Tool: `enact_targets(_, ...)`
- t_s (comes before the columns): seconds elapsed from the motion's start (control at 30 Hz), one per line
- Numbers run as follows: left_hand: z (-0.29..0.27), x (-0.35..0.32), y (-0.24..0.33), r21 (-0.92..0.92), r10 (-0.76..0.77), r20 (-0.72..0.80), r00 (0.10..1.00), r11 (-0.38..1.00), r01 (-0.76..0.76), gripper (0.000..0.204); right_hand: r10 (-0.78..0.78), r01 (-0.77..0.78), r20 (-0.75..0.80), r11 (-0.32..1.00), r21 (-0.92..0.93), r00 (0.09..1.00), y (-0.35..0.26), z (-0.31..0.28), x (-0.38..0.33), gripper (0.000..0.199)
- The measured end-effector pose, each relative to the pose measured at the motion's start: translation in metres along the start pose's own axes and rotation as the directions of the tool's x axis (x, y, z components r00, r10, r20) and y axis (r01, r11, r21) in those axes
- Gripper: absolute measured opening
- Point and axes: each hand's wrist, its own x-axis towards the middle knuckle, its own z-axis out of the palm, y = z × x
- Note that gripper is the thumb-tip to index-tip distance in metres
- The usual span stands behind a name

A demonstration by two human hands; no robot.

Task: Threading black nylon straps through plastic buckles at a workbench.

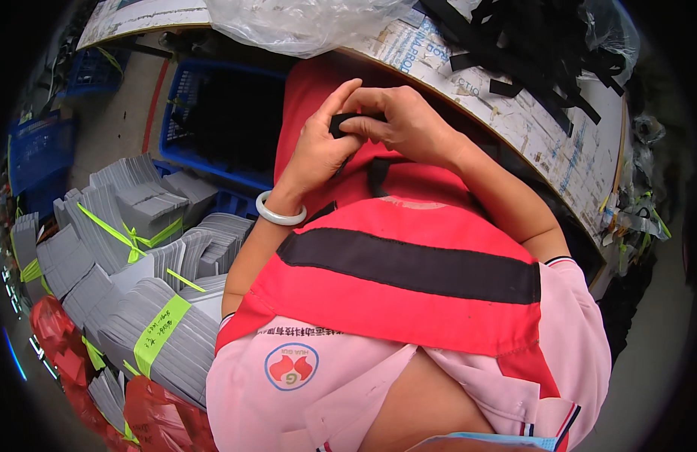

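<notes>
Over my lap, my left hand [323, 143] and my right hand [397, 120] meet around a small piece of black strap [338, 125]. The right thumb and fingers pinch it, while the left fingers close on it from the other side. Much of the strap is hidden by my fingers, and a dark end seems to hang below the left hand. A pale bangle [280, 218] circles my left wrist. Beneath both hands lies my red apron [311, 90]. Many similar black straps [514, 45] lie in a loose heap on the table to the right.
The worn white table [484, 105] curves along the far and right side, with clear plastic sheeting [311, 22] on it. A blue crate [167, 113] with dark contents stands left. Bundled grey sheets [149, 309] with green ties and red bags [167, 418] sit at near left.
</notes>
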Motion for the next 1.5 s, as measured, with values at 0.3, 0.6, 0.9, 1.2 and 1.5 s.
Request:
enact_targets(0.3, -0.015, -0.01, 0.005, 0.084, 0.081, 0.02, 0.997, 0.993, -0.082, 0.047, 0.367, -0.512, 0.384, 0.377, 0.772, 0.848, 0.043, -0.015, -0.004, 0.018)
enact_targets(0.6, -0.005, -0.001, 0.005, 0.281, 0.223, -0.107, 0.969, 0.942, -0.185, 0.016, 0.356, -0.422, 0.296, 0.36, 0.832, 0.886, 0.048, -0.002, -0.007, 0.018)
enact_targets(0.9, 0.004, 0.006, 0.0, 0.264, 0.098, -0.298, 0.95, 0.964, -0.016, 0.014, 0.514, -0.452, 0.082, 0.654, 0.607, 0.854, 0.006, 0.004, -0.014, 0.02)
enact_targets(1.2, 0.008, 0.011, -0.007, 0.728, 0.566, -0.098, 0.818, 0.601, -0.328, 0.013, 0.494, -0.217, -0.042, 0.455, 0.864, 0.869, 0.017, 0.017, -0.014, 0.017)
enact_targets(1.5, -0.008, 0.014, -0.008, 0.747, 0.608, 0.103, 0.787, 0.475, -0.465, 0.013, 0.387, -0.208, -0.015, 0.526, 0.825, 0.922, 0.028, 0.013, -0.012, 0.04)
